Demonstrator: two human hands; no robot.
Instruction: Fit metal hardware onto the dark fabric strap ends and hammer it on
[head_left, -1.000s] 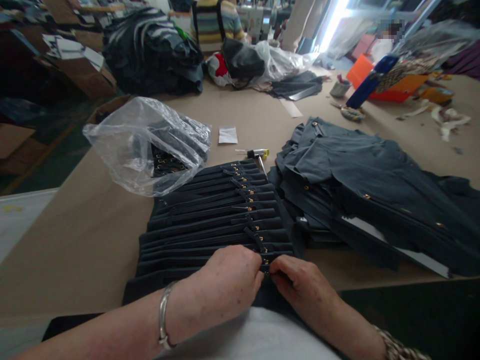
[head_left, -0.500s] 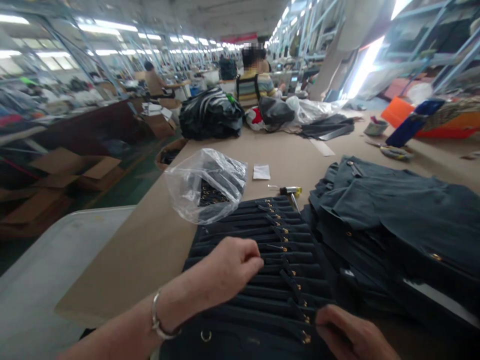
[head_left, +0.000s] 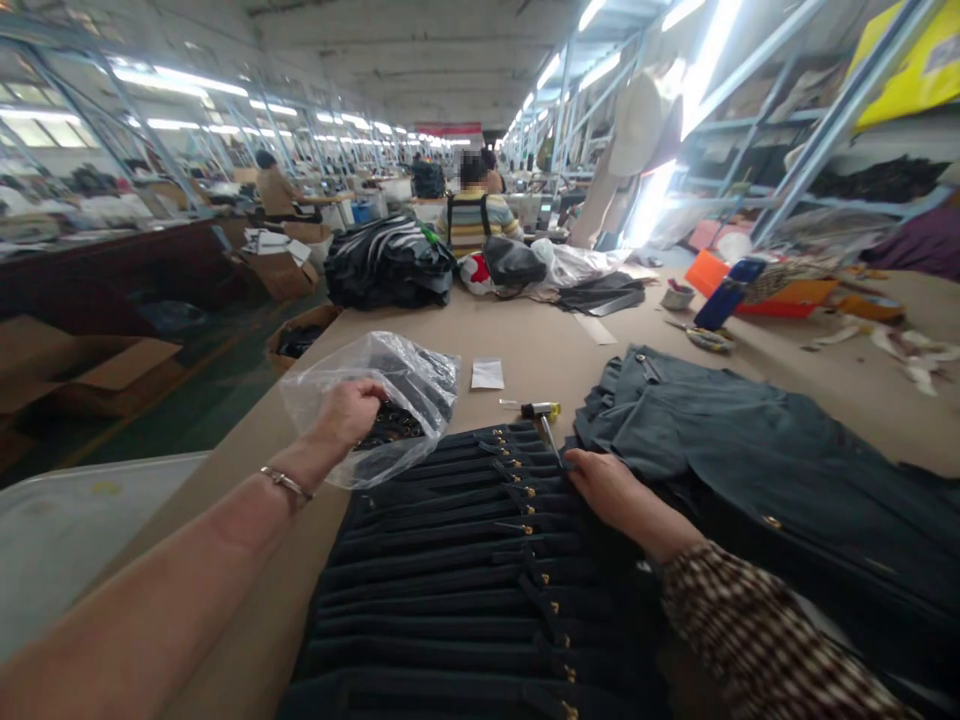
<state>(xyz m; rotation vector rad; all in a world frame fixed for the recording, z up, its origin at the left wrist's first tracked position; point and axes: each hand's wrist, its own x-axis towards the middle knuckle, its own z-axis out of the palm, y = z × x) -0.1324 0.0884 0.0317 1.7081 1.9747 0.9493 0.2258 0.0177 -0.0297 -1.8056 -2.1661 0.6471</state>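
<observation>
My left hand (head_left: 351,412), with a bracelet at its wrist, is in the mouth of a clear plastic bag (head_left: 405,365). Its fingers are curled closed at the small black pieces with metal fittings (head_left: 394,425) inside; what they grip is hidden. A row of overlapping dark fabric pieces with gold-coloured zipper pulls (head_left: 442,580) lies in front of me. At the far right edge of that row is my right hand (head_left: 604,488), fingers pressed together. Its fingertips are close to the lower end of a thin metal tool (head_left: 550,440); I cannot tell whether they grip it.
A yellow-and-black-handled screwdriver (head_left: 540,410) and a white paper square (head_left: 487,374) lie beyond the row. Dark garment pieces (head_left: 750,430) are piled at right. Scissors (head_left: 705,338) and an orange tray (head_left: 795,296) stand farther back. People sit in the background.
My left hand has moved from over the fabric row forward into the plastic bag. My right hand has gone from the row's near right side to its far right edge. The view has shifted right.
</observation>
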